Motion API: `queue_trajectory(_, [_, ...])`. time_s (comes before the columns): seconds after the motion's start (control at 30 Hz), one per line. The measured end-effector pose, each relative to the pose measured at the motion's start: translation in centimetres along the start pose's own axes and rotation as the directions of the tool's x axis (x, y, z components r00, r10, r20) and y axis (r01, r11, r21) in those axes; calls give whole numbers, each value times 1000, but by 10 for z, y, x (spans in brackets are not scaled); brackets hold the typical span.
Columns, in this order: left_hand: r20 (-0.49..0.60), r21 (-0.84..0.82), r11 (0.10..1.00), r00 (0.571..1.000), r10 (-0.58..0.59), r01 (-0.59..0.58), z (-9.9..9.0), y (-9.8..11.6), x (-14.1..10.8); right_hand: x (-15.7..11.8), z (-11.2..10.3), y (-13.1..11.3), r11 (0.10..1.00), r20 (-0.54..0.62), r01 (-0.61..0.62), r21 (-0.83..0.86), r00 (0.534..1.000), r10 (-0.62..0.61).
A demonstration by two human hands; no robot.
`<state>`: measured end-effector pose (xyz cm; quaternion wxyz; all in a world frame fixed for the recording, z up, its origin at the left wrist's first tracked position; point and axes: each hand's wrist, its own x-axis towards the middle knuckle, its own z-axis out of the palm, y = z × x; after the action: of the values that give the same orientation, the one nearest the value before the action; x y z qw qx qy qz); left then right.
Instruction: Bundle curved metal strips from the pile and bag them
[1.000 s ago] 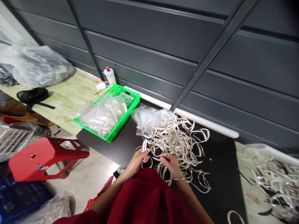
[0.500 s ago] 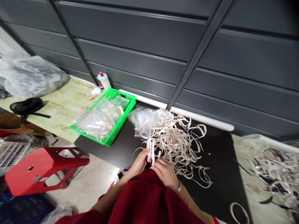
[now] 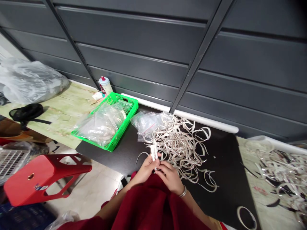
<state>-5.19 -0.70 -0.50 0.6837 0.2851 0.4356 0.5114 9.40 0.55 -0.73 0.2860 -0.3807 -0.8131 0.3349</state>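
Observation:
My left hand (image 3: pixel 146 166) is closed around a small bundle of white strips (image 3: pixel 153 151), which stands upright above its fingers. Close beside it, my right hand (image 3: pixel 169 175) has its fingertips pressed together at the lower end of the same bundle. A tangled heap of white and beige strips (image 3: pixel 183 145) lies on the black table (image 3: pixel 225 179) just beyond my hands. Clear plastic bags (image 3: pixel 146 123) lie at the heap's left side. Farther left, a green basket (image 3: pixel 119 135) holds filled clear bags (image 3: pixel 100 124).
A red stool (image 3: pixel 31 177) stands on the floor at the left. Behind the basket is a lidded cup (image 3: pixel 106 85). White tubes (image 3: pixel 206 120) run along the dark wall. Another strip heap (image 3: pixel 286 175) and a white ring (image 3: pixel 246 217) are at the right.
The strips in my hands have come together into a tighter bundle, and my left thumb now lies across it. My right fingers have moved slightly up against it. The view has shifted a little.

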Motion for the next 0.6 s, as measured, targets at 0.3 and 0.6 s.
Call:
queue_trajectory(0.3, [33, 477, 867, 989, 146, -143, 10, 21, -6, -1, -12, -12, 944, -148, -181, 277, 962, 228])
queue_trajectory(0.6, [199, 796, 535, 957, 209, -282, 17, 18, -5, 21, -14, -19, 887, -181, -339, 314, 896, 406])
